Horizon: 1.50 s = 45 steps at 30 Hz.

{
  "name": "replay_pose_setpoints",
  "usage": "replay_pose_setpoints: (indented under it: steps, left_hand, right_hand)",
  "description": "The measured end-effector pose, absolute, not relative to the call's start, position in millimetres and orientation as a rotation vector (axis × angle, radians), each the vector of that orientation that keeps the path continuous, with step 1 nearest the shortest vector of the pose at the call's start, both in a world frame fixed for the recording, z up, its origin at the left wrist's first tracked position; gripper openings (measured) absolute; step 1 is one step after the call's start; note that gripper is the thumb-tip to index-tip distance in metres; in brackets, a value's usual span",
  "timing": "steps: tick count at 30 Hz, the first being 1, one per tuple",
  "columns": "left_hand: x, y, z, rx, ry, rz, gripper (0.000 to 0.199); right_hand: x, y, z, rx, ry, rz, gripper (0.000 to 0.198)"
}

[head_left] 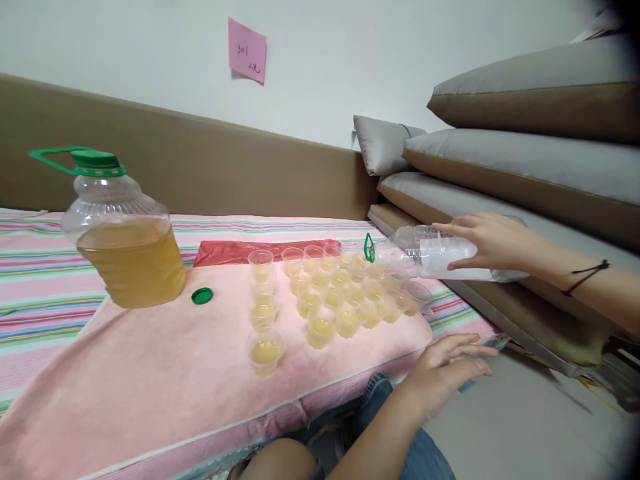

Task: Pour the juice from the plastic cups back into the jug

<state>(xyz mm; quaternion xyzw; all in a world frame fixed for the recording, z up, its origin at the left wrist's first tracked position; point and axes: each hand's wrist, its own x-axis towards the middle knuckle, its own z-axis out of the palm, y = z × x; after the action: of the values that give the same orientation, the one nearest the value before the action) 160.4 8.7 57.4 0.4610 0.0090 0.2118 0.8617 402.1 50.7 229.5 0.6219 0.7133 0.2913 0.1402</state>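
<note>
View from the head camera, looking down across a low bed covered with a pink towel (150, 373) over a striped sheet (35, 293).

At the right of the frame, the right hand (487, 241) grips a clear plastic bottle (430, 257) around its middle, fingers wrapped over the top. The bottle lies tipped on its side, its mouth with a green ring pointing left, just above the right end of a cluster of cups (340, 293). A dark band circles the right wrist.

At lower centre right, the left hand (447, 370) rests open and flat, fingers spread, holding nothing, at the near edge of the bed just below the cups.

The cups are small clear plastic ones standing in rows at the centre of the frame, most with a little yellow liquid in the bottom. One column stands slightly apart to the left.

At the left, a large jug (125, 247) with a green handle stands upright, half full of yellow liquid. A green cap (202, 295) lies on the towel just beside it. A red plastic bag (235, 251) lies behind the cups. Grey cushions (525, 153) are stacked at upper right, and a pink note (247, 50) is stuck on the wall.
</note>
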Motion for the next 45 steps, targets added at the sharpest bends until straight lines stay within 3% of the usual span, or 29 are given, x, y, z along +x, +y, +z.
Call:
replay_pose_setpoints:
  steps: [13,23,37,45]
  left_hand:
    - [160.4,6.9,54.8,0.988,-0.051,0.418,0.102]
    - [163.9,6.2,48.0,0.991,-0.048,0.42,0.092]
    - [163.6,6.0,49.4,0.989,-0.035,0.434,0.108]
    - [160.9,7.2,51.0,0.991,-0.037,0.429,0.104]
  right_hand:
    - [374.0,90.0,241.1,1.382,2.097,1.042,0.084]
    - [364.2,106.9,256.0,1.25,2.167,1.052,0.085]
    - [354.4,137.4,267.0,1.047,2.131,1.107,0.098]
    - [337.1,147.6,279.5,0.99,2.152,1.048,0.088]
